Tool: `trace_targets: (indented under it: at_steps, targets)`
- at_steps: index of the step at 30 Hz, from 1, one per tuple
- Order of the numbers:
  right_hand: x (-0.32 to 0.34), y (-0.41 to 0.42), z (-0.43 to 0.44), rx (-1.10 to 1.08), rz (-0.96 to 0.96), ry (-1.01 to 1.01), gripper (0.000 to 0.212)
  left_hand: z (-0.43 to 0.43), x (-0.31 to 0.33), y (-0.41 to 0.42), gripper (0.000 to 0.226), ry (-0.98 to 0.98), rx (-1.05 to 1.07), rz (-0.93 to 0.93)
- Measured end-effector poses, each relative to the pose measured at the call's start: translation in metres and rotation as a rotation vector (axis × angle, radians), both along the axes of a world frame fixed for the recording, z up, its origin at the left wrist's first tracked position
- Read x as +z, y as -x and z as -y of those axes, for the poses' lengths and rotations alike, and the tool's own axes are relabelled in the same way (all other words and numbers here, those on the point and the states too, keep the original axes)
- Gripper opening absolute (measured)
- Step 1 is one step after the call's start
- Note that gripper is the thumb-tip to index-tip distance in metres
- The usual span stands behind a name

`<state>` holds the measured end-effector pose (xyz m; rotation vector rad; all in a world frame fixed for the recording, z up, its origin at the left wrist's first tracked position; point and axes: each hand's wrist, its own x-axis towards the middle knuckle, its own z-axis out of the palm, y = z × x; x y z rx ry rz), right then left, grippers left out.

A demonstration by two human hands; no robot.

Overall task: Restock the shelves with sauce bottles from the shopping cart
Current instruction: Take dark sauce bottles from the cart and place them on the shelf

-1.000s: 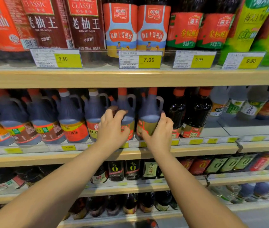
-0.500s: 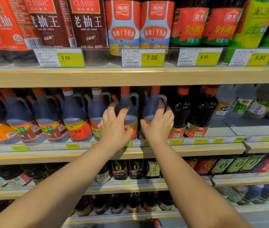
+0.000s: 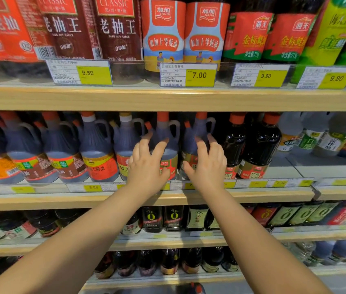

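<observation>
Your left hand lay spread on the front of a handled soy sauce jug, fingers apart, not clasping | your right hand lay likewise spread on the neighbouring jug | both jugs stood upright, side by side, on the middle shelf.

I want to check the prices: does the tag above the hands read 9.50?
No, the tag right above both hands reads 7.00; the 9.50 tag sits further left.

Supermarket aisle, apparently: tiered wooden shelves, yellow price tags, rows of sauce bottles.
</observation>
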<state>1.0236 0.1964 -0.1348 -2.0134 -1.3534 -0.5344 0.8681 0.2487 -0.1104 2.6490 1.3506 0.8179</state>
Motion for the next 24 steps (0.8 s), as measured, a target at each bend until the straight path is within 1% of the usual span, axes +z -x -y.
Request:
trace_targets:
  at_steps: [2, 4, 6, 7, 10, 14, 19, 22, 24]
  targets:
    - [0.009, -0.003, -0.006, -0.020, -0.003, 0.043, 0.088, 0.000, -0.005, -0.001, 0.074, -0.055, -0.013, -0.039]
    - [0.017, -0.004, -0.012, -0.022, -0.017, 0.147, 0.095, -0.002, -0.011, -0.001, 0.079, -0.127, -0.011, -0.098]
    - [0.021, -0.001, -0.016, -0.013, -0.060, 0.245, 0.095, -0.002, -0.018, -0.003, 0.084, -0.160, 0.003, -0.132]
    - [0.023, 0.001, -0.017, -0.018, -0.093, 0.261, 0.092, -0.002, -0.021, -0.003, 0.087, -0.166, 0.013, -0.136]
    - [0.027, 0.008, -0.019, -0.032, -0.176, 0.243, 0.082, -0.001, -0.027, -0.005, 0.092, -0.168, 0.049, -0.152]
    - [0.023, 0.013, -0.017, -0.065, -0.158, 0.197, 0.075, -0.003, -0.030, -0.005, 0.098, -0.181, 0.061, -0.152]
    - [0.019, 0.011, -0.017, -0.127, -0.128, 0.189, 0.078, -0.009, -0.032, -0.004, 0.097, -0.213, 0.042, -0.156]
    - [0.014, 0.008, -0.014, -0.121, -0.047, 0.155, 0.081, -0.015, -0.033, -0.005, 0.095, -0.203, 0.030, -0.147]
    - [0.011, 0.005, -0.010, -0.101, -0.009, 0.204, 0.084, -0.017, -0.034, -0.006, 0.092, -0.191, 0.021, -0.132]
